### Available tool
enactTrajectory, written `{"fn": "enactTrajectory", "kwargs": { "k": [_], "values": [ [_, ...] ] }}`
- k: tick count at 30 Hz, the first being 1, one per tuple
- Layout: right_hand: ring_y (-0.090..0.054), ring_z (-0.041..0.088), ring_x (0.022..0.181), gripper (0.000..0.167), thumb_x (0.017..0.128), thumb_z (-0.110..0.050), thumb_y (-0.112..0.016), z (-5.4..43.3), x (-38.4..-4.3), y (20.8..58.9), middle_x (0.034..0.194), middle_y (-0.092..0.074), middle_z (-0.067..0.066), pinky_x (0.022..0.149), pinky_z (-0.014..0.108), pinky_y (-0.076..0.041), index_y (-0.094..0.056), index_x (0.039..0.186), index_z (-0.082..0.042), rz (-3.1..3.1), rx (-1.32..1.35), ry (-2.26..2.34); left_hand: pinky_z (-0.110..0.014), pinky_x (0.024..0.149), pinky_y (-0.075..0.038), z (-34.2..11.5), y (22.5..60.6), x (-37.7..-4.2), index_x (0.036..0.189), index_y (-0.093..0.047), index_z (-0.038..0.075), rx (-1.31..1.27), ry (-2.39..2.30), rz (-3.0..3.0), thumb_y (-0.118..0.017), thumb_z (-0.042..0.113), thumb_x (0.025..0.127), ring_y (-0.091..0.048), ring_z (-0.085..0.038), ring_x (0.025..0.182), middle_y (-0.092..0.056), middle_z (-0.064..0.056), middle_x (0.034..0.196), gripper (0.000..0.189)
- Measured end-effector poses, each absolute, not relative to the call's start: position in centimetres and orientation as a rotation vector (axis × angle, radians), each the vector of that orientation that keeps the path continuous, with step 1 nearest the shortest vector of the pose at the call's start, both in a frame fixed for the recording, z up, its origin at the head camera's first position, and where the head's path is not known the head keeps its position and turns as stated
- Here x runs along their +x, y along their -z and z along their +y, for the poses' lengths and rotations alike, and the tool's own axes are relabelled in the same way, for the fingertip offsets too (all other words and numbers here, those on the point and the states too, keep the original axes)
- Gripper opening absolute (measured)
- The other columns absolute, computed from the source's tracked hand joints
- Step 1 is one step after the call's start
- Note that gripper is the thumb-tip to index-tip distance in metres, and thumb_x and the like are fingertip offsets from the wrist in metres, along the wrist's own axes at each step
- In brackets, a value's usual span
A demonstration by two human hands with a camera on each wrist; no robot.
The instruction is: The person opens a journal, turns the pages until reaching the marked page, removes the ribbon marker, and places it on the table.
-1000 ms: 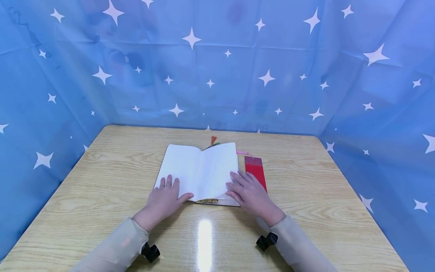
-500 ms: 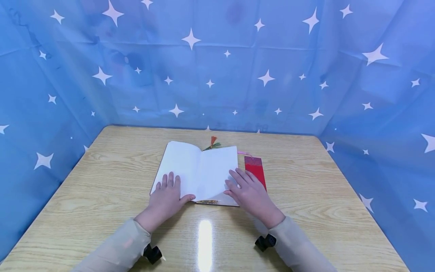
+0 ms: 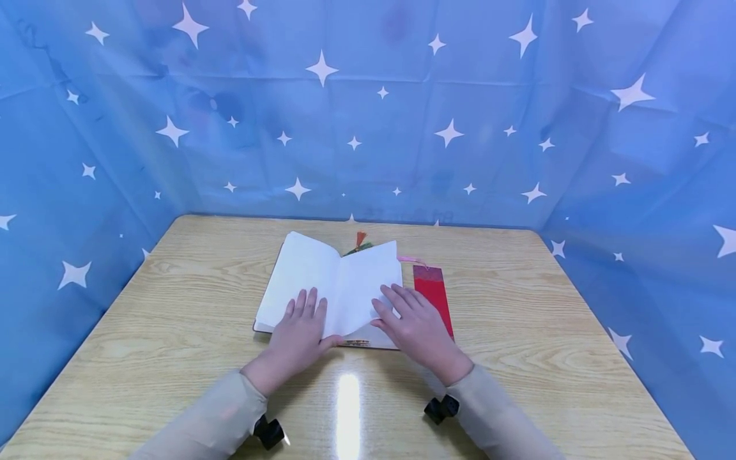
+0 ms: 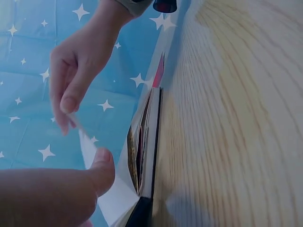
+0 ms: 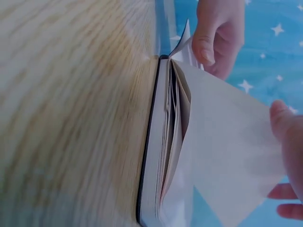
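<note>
An open notebook [image 3: 305,271] with blank white pages lies on the table. My left hand [image 3: 299,335] rests on the lower part of its left page, fingers straight and thumb stretched towards the middle fold. My right hand [image 3: 416,326] pinches the outer edge of a right-hand page [image 5: 232,137] between thumb and fingers. That page stands lifted off the stack below, as both wrist views show. A gold-patterned piece [image 4: 132,161] sticks out between pages at the near edge. Beside the notebook lies a red bookmark [image 3: 431,292], partly covered by my right hand.
An orange tassel [image 3: 360,238] and a green tassel [image 3: 360,248] poke out past the notebook's far edge. From the red bookmark a pink cord [image 3: 411,259] runs to the pages. Wood-grained tabletop [image 3: 190,306] surrounds the notebook, with a starry blue curtain [image 3: 368,115] behind.
My left hand has slid right across the left page towards the fold. The right hand has shifted slightly left, and the page it pinches now stands raised, its near corner off the stack.
</note>
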State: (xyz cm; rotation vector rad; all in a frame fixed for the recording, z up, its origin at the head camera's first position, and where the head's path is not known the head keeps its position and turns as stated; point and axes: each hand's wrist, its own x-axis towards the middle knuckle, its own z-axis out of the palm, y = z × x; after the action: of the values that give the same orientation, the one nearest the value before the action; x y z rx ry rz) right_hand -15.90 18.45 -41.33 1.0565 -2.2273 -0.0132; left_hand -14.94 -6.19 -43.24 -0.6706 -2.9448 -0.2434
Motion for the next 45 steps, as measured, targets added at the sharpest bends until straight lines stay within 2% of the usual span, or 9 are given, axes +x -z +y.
{"fn": "enactTrajectory", "kwargs": {
  "k": [8, 16, 22, 29, 32, 35, 41, 43, 45],
  "values": [
    [-0.06, 0.029, 0.106, 0.038, 0.096, -0.037, -0.05, 17.6, -16.1, 41.3, 0.121, -0.059, 0.016, 0.088, 0.045, -0.048, -0.064, 0.119, -0.01, -2.076, 1.093, -0.069, -0.054, 0.099, -0.035, -5.1, 43.7, -15.0, 0.134, -0.044, -0.003, -0.81, 0.254, -2.835, -0.048, 0.058, 0.089, -0.038, -0.041, 0.127, -0.04, -0.028, 0.137, 0.076],
    [-0.058, 0.028, 0.11, 0.041, 0.095, -0.039, -0.051, 17.6, -15.9, 41.4, 0.124, -0.058, 0.015, 0.094, 0.045, -0.044, -0.061, 0.124, -0.011, -2.115, 1.089, -0.061, -0.052, 0.098, -0.037, -5.0, 43.6, -15.0, 0.134, -0.043, -0.005, -0.828, 0.26, -2.763, -0.052, 0.049, 0.091, -0.039, -0.038, 0.127, -0.04, -0.027, 0.138, 0.07],
    [-0.055, 0.028, 0.113, 0.052, 0.09, -0.044, -0.057, 18.0, -15.6, 41.5, 0.128, -0.055, 0.014, 0.094, 0.046, -0.043, -0.055, 0.131, -0.011, -2.206, 1.062, -0.079, -0.05, 0.1, -0.034, -5.4, 43.4, -15.1, 0.141, -0.034, -0.003, -0.83, 0.256, -2.759, -0.053, 0.047, 0.091, -0.03, -0.036, 0.132, -0.027, -0.025, 0.146, 0.073],
    [-0.052, 0.029, 0.117, 0.062, 0.088, -0.047, -0.057, 18.4, -15.5, 41.6, 0.133, -0.05, 0.016, 0.097, 0.047, -0.041, -0.047, 0.136, -0.008, -2.279, 1.027, -0.108, -0.05, 0.107, -0.022, -6.0, 43.0, -15.1, 0.148, -0.01, 0.0, -0.838, 0.21, -2.66, -0.059, 0.041, 0.089, -0.01, -0.04, 0.138, 0.001, -0.026, 0.151, 0.088],
    [-0.05, 0.029, 0.118, 0.065, 0.088, -0.046, -0.059, 18.6, -15.6, 41.7, 0.135, -0.048, 0.016, 0.098, 0.046, -0.04, -0.044, 0.138, -0.007, -2.299, 1.008, -0.118, -0.053, 0.106, -0.022, -6.4, 43.0, -15.1, 0.148, -0.002, 0.0, -0.81, 0.189, -2.589, -0.064, 0.04, 0.085, -0.004, -0.042, 0.138, 0.008, -0.028, 0.15, 0.097],
    [-0.05, 0.028, 0.119, 0.069, 0.085, -0.042, -0.065, 18.8, -15.7, 41.8, 0.135, -0.048, 0.017, 0.098, 0.046, -0.039, -0.043, 0.139, -0.006, -2.309, 0.995, -0.127, -0.056, 0.104, -0.025, -6.8, 43.1, -15.1, 0.146, 0.003, -0.004, -0.78, 0.198, -2.499, -0.067, 0.038, 0.083, -0.001, -0.044, 0.137, 0.011, -0.031, 0.149, 0.103],
    [-0.051, 0.028, 0.117, 0.075, 0.076, -0.035, -0.075, 18.9, -15.7, 42.0, 0.133, -0.05, 0.017, 0.096, 0.047, -0.041, -0.045, 0.137, -0.005, -2.328, 0.986, -0.112, -0.059, 0.101, -0.025, -7.5, 43.5, -15.2, 0.144, 0.007, -0.006, -0.764, 0.257, -2.297, -0.055, 0.038, 0.09, -0.003, -0.05, 0.134, 0.019, -0.03, 0.147, 0.094],
    [-0.052, 0.029, 0.116, 0.074, 0.076, -0.035, -0.075, 18.9, -15.8, 42.1, 0.131, -0.051, 0.017, 0.096, 0.047, -0.041, -0.046, 0.136, -0.005, -2.333, 0.99, -0.096, -0.06, 0.099, -0.026, -7.7, 43.5, -15.2, 0.144, 0.007, -0.006, -0.754, 0.244, -2.251, -0.061, 0.036, 0.087, -0.004, -0.054, 0.132, 0.023, -0.03, 0.146, 0.099],
    [-0.053, 0.029, 0.115, 0.073, 0.076, -0.036, -0.075, 18.9, -15.8, 42.2, 0.13, -0.053, 0.016, 0.096, 0.047, -0.041, -0.047, 0.135, -0.004, -2.335, 0.995, -0.075, -0.062, 0.098, -0.027, -7.8, 43.6, -15.2, 0.144, 0.007, -0.007, -0.733, 0.204, -2.229, -0.071, 0.033, 0.078, -0.003, -0.056, 0.131, 0.026, -0.03, 0.144, 0.109]
  ]
}}
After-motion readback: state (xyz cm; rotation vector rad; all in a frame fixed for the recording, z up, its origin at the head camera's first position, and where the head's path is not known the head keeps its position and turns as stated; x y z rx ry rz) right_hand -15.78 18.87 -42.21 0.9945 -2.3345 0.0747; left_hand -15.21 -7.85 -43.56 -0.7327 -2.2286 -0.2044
